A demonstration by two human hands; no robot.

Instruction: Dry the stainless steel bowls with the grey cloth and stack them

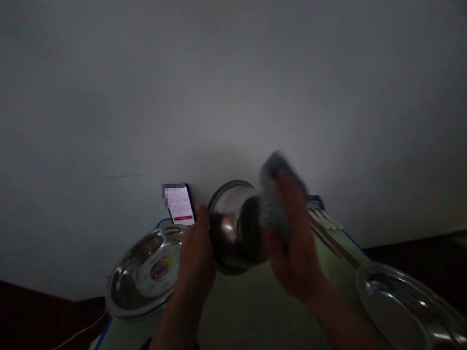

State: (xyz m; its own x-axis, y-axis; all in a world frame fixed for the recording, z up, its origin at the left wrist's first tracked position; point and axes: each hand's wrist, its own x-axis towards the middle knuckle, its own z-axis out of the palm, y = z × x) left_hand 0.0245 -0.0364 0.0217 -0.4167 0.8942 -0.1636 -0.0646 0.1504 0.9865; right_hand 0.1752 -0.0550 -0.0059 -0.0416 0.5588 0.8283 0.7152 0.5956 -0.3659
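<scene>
My left hand (197, 251) grips the rim of a shiny metal bowl (228, 228), which is tipped on its side above the table with its underside turned to the right. In my right hand (295, 243) is a folded grey-green cloth (273, 199), blurred by motion. The cloth is close by the base of the bowl; whether it touches the metal I cannot tell. My left fingers are partly hidden behind the bowl, with the thumb showing on its near edge.
A wide metal basin (126, 287) with a round label stands at the left. Behind it a lit phone (181, 204) leans on the wall. At the right lie chopsticks (337, 243), several white-handled utensils (328, 218) and an oval metal tray (390, 311) on the green table (237, 316).
</scene>
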